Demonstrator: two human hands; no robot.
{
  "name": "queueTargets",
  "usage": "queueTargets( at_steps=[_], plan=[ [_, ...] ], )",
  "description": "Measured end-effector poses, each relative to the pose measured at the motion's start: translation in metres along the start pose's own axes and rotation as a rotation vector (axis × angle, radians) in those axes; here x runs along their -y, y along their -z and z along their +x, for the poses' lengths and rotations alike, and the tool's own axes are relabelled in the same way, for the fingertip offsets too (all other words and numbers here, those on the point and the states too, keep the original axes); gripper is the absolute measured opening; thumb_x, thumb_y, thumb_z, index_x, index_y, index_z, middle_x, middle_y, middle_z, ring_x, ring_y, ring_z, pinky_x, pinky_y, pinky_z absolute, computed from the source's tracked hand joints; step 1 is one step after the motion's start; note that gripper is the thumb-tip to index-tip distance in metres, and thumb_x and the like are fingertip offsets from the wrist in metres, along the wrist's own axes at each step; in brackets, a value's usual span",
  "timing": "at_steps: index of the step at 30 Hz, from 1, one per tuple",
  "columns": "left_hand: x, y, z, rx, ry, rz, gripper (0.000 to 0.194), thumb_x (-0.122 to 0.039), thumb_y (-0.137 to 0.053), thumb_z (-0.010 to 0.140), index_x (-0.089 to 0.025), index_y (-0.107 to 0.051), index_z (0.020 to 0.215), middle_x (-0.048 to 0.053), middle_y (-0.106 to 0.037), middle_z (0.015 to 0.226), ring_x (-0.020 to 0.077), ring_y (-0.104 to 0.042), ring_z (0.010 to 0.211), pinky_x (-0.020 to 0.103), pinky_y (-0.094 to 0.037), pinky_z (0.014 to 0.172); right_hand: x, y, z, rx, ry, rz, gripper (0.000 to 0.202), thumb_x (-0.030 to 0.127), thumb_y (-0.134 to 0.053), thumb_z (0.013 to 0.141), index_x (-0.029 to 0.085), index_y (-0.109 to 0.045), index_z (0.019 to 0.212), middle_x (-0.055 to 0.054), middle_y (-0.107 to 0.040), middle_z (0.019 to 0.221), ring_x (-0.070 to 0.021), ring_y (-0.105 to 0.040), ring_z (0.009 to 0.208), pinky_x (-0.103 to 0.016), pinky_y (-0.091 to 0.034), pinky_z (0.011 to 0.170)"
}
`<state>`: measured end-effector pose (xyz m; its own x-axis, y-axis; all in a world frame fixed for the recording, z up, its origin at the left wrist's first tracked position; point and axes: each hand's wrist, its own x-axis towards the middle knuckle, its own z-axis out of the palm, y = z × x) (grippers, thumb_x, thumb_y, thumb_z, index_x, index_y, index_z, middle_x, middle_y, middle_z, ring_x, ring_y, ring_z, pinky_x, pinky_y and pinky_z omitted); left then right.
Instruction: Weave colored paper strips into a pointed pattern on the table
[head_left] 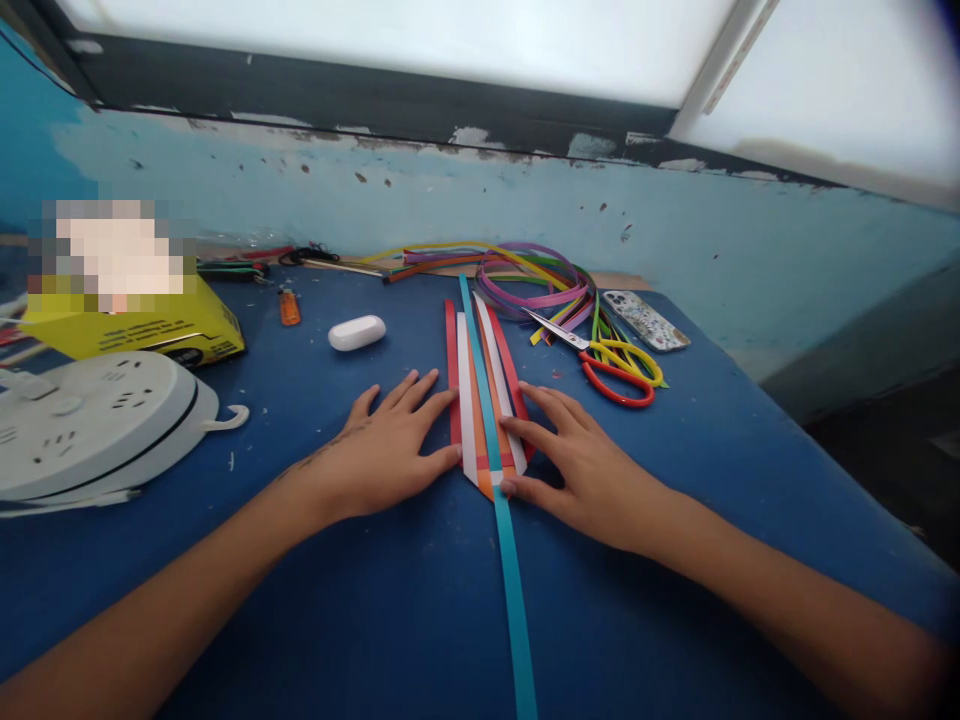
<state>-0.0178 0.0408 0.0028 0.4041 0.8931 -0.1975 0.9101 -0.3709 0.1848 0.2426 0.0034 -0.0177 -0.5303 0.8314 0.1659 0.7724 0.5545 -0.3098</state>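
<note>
A blue desk (360, 630) is occupied at left by a white reel (90, 410). At its middle, flat strips (484, 390) are laid lengthwise between two hands, with one teal strip (514, 590) extended toward the near side. The strips' left edge is touched by the left hand (394, 435), spread open; the right edge is touched by the right hand (581, 460), its fingers also parted. Scissors (583, 345) are placed beyond it, near a phone (645, 320).

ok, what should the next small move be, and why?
Probably press the woven crossing flat with the right hand: its thumb is beside it, the teal strip seems to pass under a white band there, and the left hand could steady the opposite edge.
</note>
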Motion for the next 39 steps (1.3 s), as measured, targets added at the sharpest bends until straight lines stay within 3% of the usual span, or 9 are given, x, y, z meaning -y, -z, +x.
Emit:
queueTargets(
  at_steps=[10,18,22,27,29,34,39],
  plan=[
    [0.000,0.000,-0.002,0.023,0.003,0.003,0.074,-0.059,-0.045,0.096,-0.024,-0.035,0.161,0.009,-0.015,0.172,0.0331,-0.010,0.159,0.064,-0.009,0.124,0.004,0.003,0.001,-0.040,0.032,0.005,0.059,0.059,-0.057,0.097,0.027,-0.053,0.146,-0.014,-0.022,0.169,-0.0391,-0.023,0.155,-0.065,-0.036,0.118],
    [-0.004,-0.001,-0.003,-0.010,-0.047,-0.022,0.070,-0.051,-0.047,0.096,-0.020,-0.036,0.158,0.008,-0.011,0.173,0.0333,-0.009,0.160,0.062,-0.011,0.125,0.000,0.003,0.004,-0.143,0.192,0.039,0.042,0.047,-0.065,0.097,0.022,-0.063,0.130,-0.015,-0.061,0.136,-0.0322,-0.053,0.132,-0.055,-0.047,0.111],
    [-0.004,-0.005,-0.002,-0.056,-0.096,-0.076,0.074,-0.042,-0.050,0.095,-0.018,-0.025,0.161,0.012,-0.027,0.169,0.0320,-0.019,0.158,0.059,-0.014,0.126,-0.002,0.002,0.006,-0.154,0.217,0.036,0.045,0.050,-0.064,0.096,0.018,-0.064,0.129,-0.014,-0.067,0.130,-0.0318,-0.055,0.129,-0.055,-0.047,0.110],
    [-0.001,-0.006,-0.002,-0.168,-0.061,-0.176,0.085,-0.040,-0.064,0.089,-0.019,-0.019,0.158,0.016,-0.040,0.162,0.0318,-0.039,0.150,0.057,-0.027,0.122,-0.003,0.002,0.005,-0.137,0.246,-0.007,0.038,0.048,-0.062,0.098,0.018,-0.071,0.120,-0.014,-0.067,0.133,-0.0327,-0.053,0.132,-0.056,-0.047,0.111],
    [-0.002,-0.004,-0.003,-0.184,-0.050,-0.158,0.082,-0.040,-0.066,0.089,-0.021,-0.025,0.157,0.016,-0.042,0.161,0.0329,-0.039,0.150,0.057,-0.032,0.120,-0.002,0.003,0.004,-0.134,0.237,-0.008,0.039,0.048,-0.062,0.098,0.017,-0.073,0.118,-0.015,-0.063,0.138,-0.0331,-0.051,0.135,-0.055,-0.046,0.113],
    [-0.011,-0.002,-0.006,-0.169,-0.131,-0.035,0.051,-0.035,-0.059,0.096,-0.025,-0.052,0.146,0.010,-0.042,0.162,0.0329,-0.035,0.152,0.056,-0.036,0.118,-0.003,0.003,0.004,-0.128,0.183,0.047,0.039,0.049,-0.064,0.097,0.017,-0.075,0.117,-0.018,-0.059,0.142,-0.0327,-0.051,0.135,-0.052,-0.048,0.112],
    [-0.015,-0.003,-0.008,-0.127,-0.149,0.005,0.049,-0.034,-0.049,0.101,-0.024,-0.053,0.149,0.009,-0.046,0.160,0.0335,-0.038,0.150,0.058,-0.037,0.117,-0.004,0.002,0.005,-0.110,0.191,0.073,0.036,0.048,-0.065,0.096,0.020,-0.074,0.117,-0.014,-0.068,0.128,-0.0320,-0.056,0.132,-0.052,-0.048,0.110]
  ],
)
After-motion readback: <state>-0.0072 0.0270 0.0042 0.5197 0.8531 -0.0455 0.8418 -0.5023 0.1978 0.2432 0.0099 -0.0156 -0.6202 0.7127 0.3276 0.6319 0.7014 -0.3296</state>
